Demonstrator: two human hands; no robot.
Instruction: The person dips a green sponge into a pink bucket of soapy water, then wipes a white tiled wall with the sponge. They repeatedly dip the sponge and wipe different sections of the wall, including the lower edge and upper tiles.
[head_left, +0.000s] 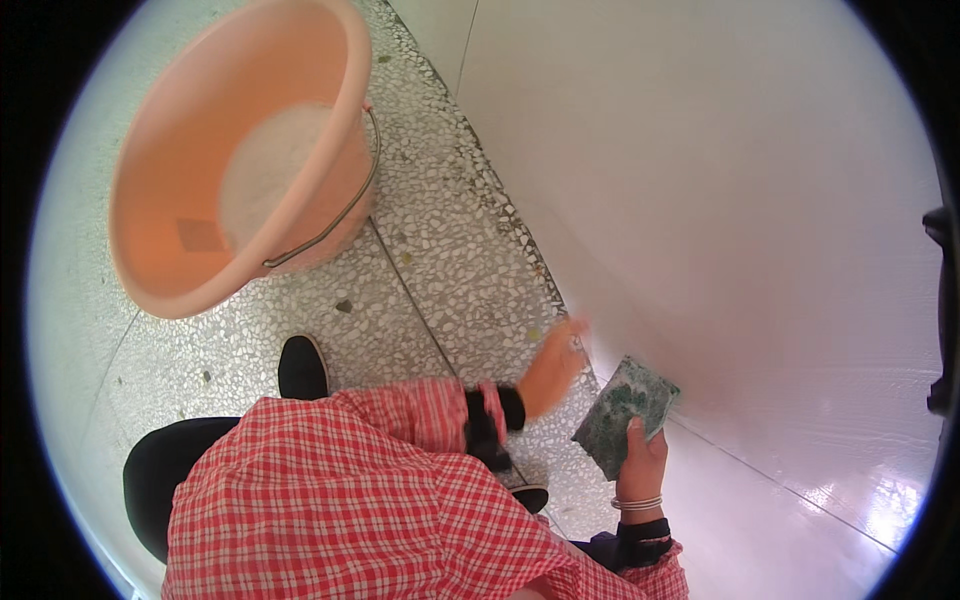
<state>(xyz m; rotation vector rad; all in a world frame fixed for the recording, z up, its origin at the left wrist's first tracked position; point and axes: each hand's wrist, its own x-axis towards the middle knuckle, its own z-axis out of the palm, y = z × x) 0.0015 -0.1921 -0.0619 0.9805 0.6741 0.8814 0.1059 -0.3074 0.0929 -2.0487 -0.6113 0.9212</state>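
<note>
My right hand (646, 463) grips a worn green scouring pad (628, 409), with the thumb lying across its face. The pad is mottled with pale patches and is close to the glossy white tiled wall (675, 202). Whether it touches the tiles I cannot tell. Motion blurs my left hand (553, 369), which reaches towards the foot of the wall, left of the pad. Nothing shows in it, but its fingers are too smeared to make out.
On the speckled terrazzo floor (442, 217) stands a large peach-orange plastic bucket (172, 172) with a metal bail handle (337, 217). A whitish surface shows inside it. My black shoe (304, 367) rests below the bucket. A dark seam runs between floor and wall.
</note>
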